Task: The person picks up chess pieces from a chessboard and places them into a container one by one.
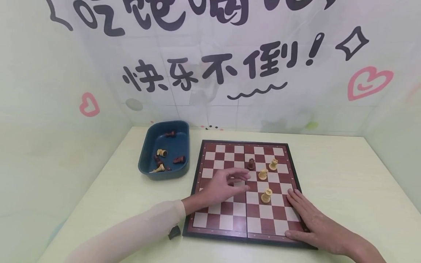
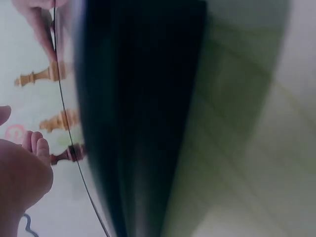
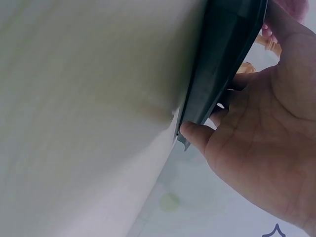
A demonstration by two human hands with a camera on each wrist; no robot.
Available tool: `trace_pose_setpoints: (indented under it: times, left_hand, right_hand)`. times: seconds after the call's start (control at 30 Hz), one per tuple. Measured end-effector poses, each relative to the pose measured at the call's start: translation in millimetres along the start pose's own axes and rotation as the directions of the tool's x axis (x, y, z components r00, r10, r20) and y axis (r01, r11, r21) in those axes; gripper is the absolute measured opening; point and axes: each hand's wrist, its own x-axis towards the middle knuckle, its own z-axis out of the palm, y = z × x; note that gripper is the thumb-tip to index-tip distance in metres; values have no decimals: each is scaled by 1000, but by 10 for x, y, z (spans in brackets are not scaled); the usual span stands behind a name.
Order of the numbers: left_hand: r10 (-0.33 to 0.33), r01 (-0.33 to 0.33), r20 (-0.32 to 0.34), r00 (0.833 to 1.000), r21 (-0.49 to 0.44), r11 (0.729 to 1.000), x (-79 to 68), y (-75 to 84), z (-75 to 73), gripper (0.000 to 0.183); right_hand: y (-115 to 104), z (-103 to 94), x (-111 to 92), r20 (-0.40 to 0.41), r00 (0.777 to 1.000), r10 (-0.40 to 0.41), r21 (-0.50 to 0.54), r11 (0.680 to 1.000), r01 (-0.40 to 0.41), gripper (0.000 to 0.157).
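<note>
A red-and-white chequered chessboard with a dark rim lies on the table. On its right half stand a dark red chess piece and three cream chess pieces, one at the far right, one in the middle and one nearer. My left hand hovers over the board's middle, thumb apart from loosely bent fingers, nothing between them. Its fingertips are close beside the dark piece. My right hand rests on the board's right edge, fingers extended over the outer squares and thumb at the near corner.
Left of the board stands a dark blue tub with several loose dark and cream chess pieces inside. A small dark object shows beneath the left sleeve. A wall printed with writing rises behind the pale table.
</note>
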Motion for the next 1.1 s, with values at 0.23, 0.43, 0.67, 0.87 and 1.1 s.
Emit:
trace_pose_setpoints:
  times: [0.23,0.43,0.67,0.87,1.1]
  left_hand:
    - [-16,16,62,998,3,1000,32,19,137,45]
    - [-43,47,104,994,-32,998,41,68,217,39]
    - [-122,125,40,992,-112,986,24,95,450,37]
    - [-137,135,-6,991,-129,982,49,63,581,33]
    - [-160,154,-24,987,-160,975,83,57,674,28]
  right_hand:
    - [20,13,-38,-4,1000,15,36,999,-15,99]
    - [31,10,-51,-7,1000,7,64,998,-7,99]
    - [38,13,-34,-24,999,-41,60,997,43,97]
    - [13,-3,-13,-2,1000,-10,55,998,10,99]
    - [3,-5,-18,8,1000,-3,75,997,3,99]
